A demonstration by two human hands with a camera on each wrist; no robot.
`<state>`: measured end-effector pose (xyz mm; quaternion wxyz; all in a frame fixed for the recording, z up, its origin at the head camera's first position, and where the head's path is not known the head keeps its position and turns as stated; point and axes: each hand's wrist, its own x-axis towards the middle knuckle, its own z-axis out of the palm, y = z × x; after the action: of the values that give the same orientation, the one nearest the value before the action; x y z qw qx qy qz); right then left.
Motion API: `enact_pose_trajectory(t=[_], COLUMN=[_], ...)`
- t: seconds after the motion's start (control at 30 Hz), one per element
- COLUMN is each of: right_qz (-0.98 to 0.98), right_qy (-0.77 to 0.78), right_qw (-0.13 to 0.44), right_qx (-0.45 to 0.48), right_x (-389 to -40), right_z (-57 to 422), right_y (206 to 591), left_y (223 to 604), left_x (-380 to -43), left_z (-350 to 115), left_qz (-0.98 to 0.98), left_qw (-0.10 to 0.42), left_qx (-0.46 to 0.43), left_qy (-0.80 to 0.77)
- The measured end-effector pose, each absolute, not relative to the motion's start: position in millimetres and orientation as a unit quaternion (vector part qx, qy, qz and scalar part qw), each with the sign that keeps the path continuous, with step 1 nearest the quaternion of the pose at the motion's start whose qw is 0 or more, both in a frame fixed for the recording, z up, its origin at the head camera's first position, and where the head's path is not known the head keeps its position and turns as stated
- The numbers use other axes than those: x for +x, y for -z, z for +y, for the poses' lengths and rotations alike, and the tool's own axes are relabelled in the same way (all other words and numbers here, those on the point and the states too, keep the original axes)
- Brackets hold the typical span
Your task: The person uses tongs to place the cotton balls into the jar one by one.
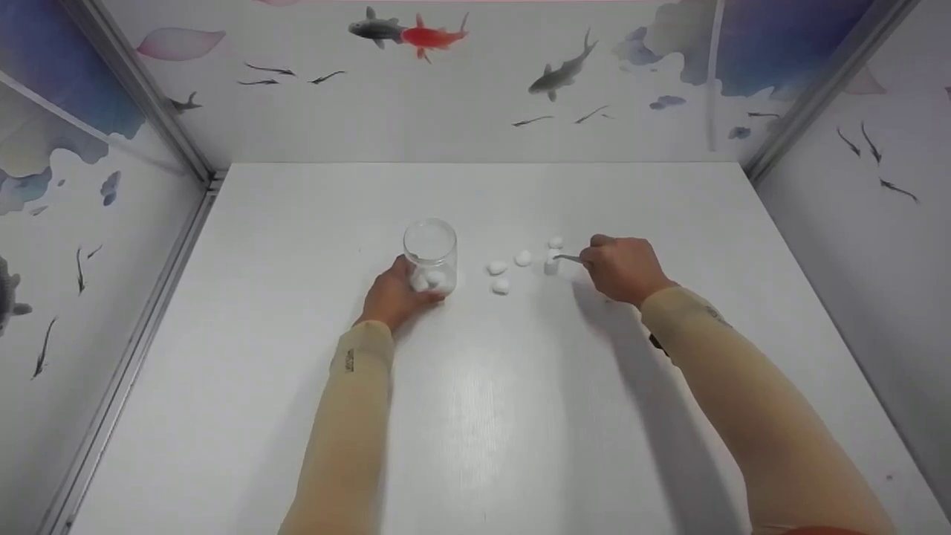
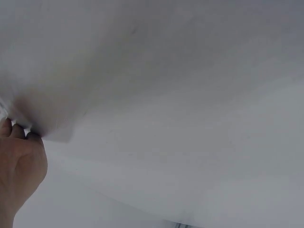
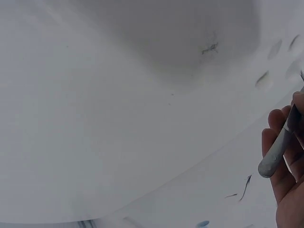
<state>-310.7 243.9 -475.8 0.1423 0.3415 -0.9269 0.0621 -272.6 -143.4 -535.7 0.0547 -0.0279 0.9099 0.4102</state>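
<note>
My left hand (image 1: 397, 299) grips the lower side of a clear jar (image 1: 431, 241), which stands upright without a lid. White cotton balls (image 1: 436, 279) lie in its bottom. My right hand (image 1: 628, 269) holds metal tweezers (image 1: 570, 258); their rounded grey end shows in the right wrist view beside the curled fingers. At the tweezers' tip is a cotton ball (image 1: 552, 255); whether it is lifted is hard to tell. Several more cotton balls (image 1: 523, 258) lie between the jar and the right hand. In the left wrist view, the left hand (image 2: 21, 164) hides most of the jar.
The white table (image 1: 475, 416) is bounded by a back wall (image 1: 475, 126) and side walls printed with fish and leaves. A small dark mark (image 3: 210, 49) shows on the table in the right wrist view.
</note>
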Motion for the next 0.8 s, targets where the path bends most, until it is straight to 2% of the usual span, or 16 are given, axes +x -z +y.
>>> enact_pose_trajectory(t=[0.3,0.8], right_qz=[-0.914,-0.885], right_qy=[-0.053,-0.059], right_qw=[0.165,0.190], right_qx=[0.366,0.422], right_x=[-316,-316], right_z=[213,126], right_y=[455,401], left_y=[537,534], left_x=[-274,-271], left_z=[-145,-142], left_qz=[0.908,0.905], left_qw=[0.057,0.070], left_qx=[-0.028,-0.045], left_qy=[-0.415,-0.417])
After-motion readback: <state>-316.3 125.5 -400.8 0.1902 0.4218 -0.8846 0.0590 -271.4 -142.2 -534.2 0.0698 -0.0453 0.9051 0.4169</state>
